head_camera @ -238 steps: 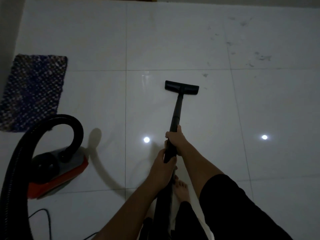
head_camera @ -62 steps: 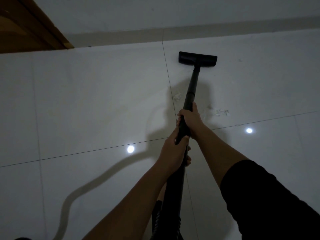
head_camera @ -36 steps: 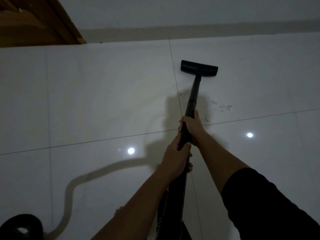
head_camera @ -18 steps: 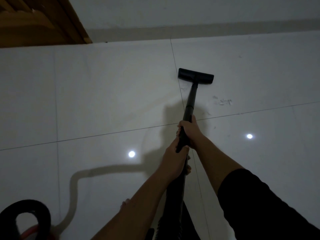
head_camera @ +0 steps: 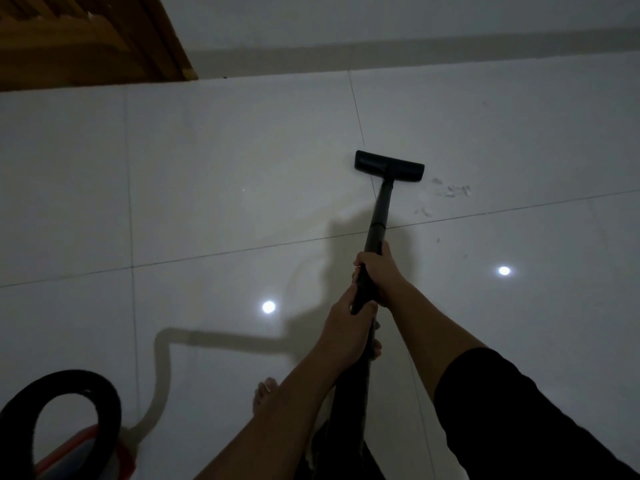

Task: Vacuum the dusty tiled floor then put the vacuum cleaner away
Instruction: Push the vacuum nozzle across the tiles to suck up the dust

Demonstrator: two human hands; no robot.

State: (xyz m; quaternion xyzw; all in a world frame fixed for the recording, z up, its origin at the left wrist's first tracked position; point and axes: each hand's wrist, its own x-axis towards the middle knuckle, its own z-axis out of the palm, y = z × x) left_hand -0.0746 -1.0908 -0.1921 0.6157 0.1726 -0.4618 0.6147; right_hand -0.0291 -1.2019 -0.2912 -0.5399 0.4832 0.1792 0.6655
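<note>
Black tube [head_camera: 379, 209]: runs from mid-frame up to the floor head, leaning away from the person; both hands sit on its lower part.
Floor head [head_camera: 389, 166]: flat on the white tiled floor [head_camera: 225, 174], right of centre in the upper half, with a grout line passing under its left part.
Right hand [head_camera: 381, 271]: wrapped round the tube, the higher of the two in the frame.
Left hand [head_camera: 349, 330]: clasps the tube just below the right one, fingers curled round it.
Dust [head_camera: 453, 190]: pale smears and flecks just right of the floor head, plus a few specks lower down near the cross joint; none of it is under the head yet.
Vacuum body [head_camera: 86, 448]: red, in the lower left corner, with its black hose [head_camera: 62, 410] looping above it.
Surroundings: wooden door [head_camera: 86, 39] upper left, wall [head_camera: 415, 29] along the top, a bare foot [head_camera: 265, 393] low in the centre.
Step in hand: probably sweeping this tile; the putting away is yet to come.
Doing it well: slide the head to the right so its full width covers the smears, hold it flat to the tile, then draw it slowly down the frame in overlapping strokes.
Watch for: the hose pulling tight on the vacuum body, and dim light hiding fine dust.
</note>
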